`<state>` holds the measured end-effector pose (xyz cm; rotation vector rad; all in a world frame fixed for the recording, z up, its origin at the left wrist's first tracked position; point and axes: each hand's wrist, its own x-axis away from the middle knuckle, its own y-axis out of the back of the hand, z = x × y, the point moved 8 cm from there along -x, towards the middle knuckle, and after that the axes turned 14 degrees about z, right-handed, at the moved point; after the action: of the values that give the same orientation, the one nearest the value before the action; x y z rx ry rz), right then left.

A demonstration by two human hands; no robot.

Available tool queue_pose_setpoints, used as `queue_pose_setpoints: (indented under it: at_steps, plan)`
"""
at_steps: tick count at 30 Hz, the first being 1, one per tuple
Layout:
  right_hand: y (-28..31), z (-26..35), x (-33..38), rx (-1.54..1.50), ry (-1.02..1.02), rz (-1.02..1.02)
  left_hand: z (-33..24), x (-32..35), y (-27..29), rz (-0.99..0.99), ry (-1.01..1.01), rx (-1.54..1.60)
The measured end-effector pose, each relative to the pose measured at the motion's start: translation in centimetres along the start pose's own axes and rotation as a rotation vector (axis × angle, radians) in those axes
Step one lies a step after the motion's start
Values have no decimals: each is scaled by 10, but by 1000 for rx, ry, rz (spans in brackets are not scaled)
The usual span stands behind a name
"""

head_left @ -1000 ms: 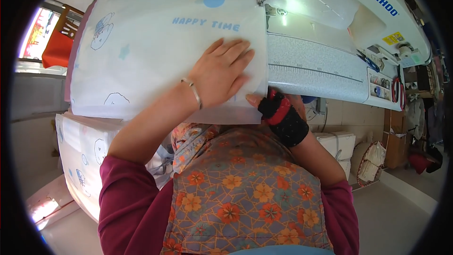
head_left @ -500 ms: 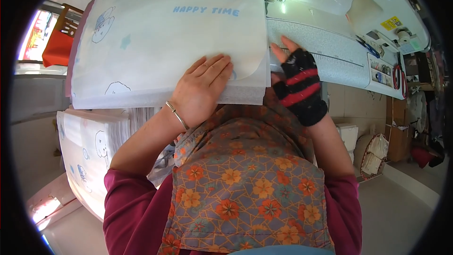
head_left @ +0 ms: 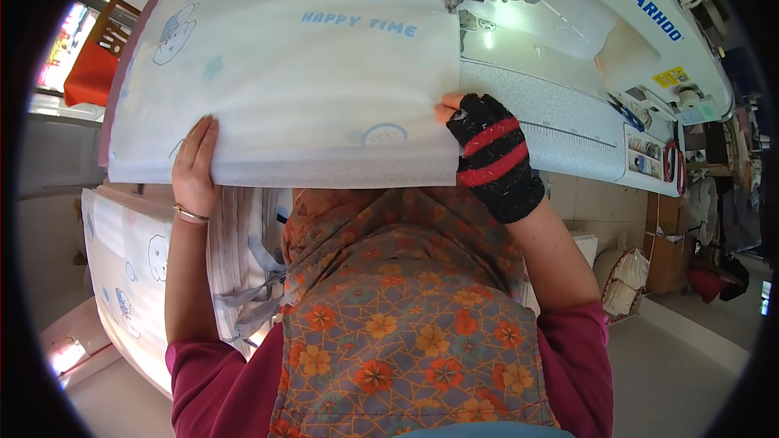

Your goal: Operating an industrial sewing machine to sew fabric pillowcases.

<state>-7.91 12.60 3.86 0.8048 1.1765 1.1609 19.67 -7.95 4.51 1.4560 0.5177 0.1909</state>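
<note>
A wide sheet of white printed fabric (head_left: 284,97), with pale blue figures and lettering, lies across the worktop, its right edge beside the sewing machine's needle area. Near its lower left corner my bare left hand (head_left: 195,164) rests flat, fingers stretched out together and a bangle on the wrist; its thumb is hidden. My right hand (head_left: 497,158), in a black fingerless glove with red stripes, is closed at the sheet's right edge. Bare fingertips curl over that edge, while the underside of the grip is hidden. The sheet's near edge shows a hem-like band.
The white sewing machine (head_left: 560,0) is lit at its needle. A ruler-marked bed (head_left: 560,126) extends right, with scissors (head_left: 672,166) and a small parts tray (head_left: 643,152). At lower left lies a stack of similar printed fabric (head_left: 122,259). A red-draped chair (head_left: 89,73) stands at far left.
My left hand has moved left from the sheet's middle to its lower left. My right hand has shifted from the ruled bed onto the right edge. The curled near-right corner now lies flatter.
</note>
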Motion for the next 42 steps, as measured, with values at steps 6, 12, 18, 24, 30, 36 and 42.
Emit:
queue_pose_setpoints:
  at_steps: [6,12,18,24,30,36,42]
  plan:
    - [-2,-15,-19,-10,-1,15,34,-32,-5,45,19,-38]
    - [-10,-36,-39,71,-32,115,51,-66,-15,109,-27,-90]
    - [-6,-58,-62,101,-35,-11,57,-95,-19,121,-30,-164]
    - [-5,-68,-66,104,-55,-14,25,-76,-18,165,-70,-323]
    - [6,-76,-60,39,-40,23,-27,-38,1,182,-86,-337]
    - [0,-62,-62,35,-34,100,-64,-16,6,316,-125,-252]
    - [-3,-67,-65,144,-47,47,-82,-16,2,406,-129,-207]
